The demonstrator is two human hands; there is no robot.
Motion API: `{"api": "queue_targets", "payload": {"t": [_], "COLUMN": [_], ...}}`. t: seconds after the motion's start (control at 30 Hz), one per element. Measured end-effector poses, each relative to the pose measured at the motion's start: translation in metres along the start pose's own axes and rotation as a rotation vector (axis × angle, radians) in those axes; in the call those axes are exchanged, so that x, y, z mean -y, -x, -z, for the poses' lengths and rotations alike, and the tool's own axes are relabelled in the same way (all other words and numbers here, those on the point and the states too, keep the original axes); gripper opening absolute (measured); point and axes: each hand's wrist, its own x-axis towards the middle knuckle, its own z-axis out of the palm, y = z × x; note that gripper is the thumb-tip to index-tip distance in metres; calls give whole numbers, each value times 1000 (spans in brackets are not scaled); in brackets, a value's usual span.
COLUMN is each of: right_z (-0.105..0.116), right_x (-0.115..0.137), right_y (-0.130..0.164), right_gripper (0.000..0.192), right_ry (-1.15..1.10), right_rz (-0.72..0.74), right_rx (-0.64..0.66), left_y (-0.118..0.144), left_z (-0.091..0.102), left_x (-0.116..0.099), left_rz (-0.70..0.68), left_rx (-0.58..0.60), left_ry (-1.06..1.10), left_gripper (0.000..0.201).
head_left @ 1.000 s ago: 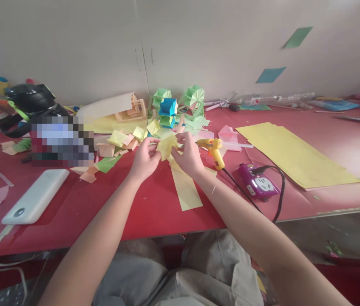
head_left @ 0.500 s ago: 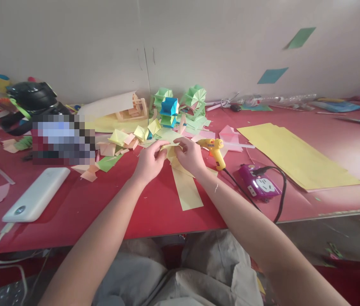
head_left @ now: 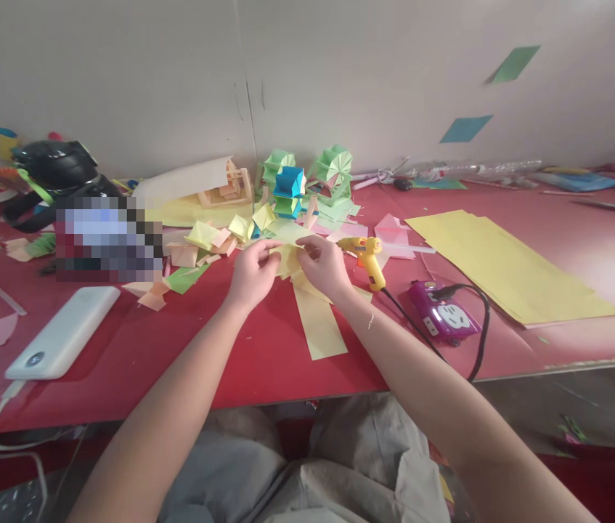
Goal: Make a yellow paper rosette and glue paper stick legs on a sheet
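So, L to R: power bank (head_left: 62, 332) and paper scraps (head_left: 198, 243) lie off to the left. Left hand (head_left: 250, 274) and right hand (head_left: 326, 267), fingers pinching the yellow paper piece (head_left: 287, 258) between them, have dropped lower vs 1 s ago, close over the red table (head_left: 263, 349). Folding looks ongoing. Glue gun (head_left: 366, 256) sits just right.
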Motion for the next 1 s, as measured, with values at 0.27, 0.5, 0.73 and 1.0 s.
{"api": "queue_targets", "payload": {"t": [0.27, 0.5, 0.73, 1.0], "right_z": [7, 11, 13, 8], "right_x": [4, -3, -3, -10], "right_y": [3, 1, 1, -1], "right_gripper": [59, 35, 18, 18], "right_ry": [-149, 63, 186, 220], "right_rz": [104, 469, 659, 590], "right_rx": [184, 241, 269, 309], "left_y": [-11, -13, -11, -8], "left_z": [10, 22, 24, 28], "left_x": [12, 12, 7, -1], "left_rz": [168, 300, 331, 357], "left_rx": [-46, 28, 105, 270], "left_ry": [267, 242, 260, 328], "left_gripper": [30, 35, 37, 54]}}
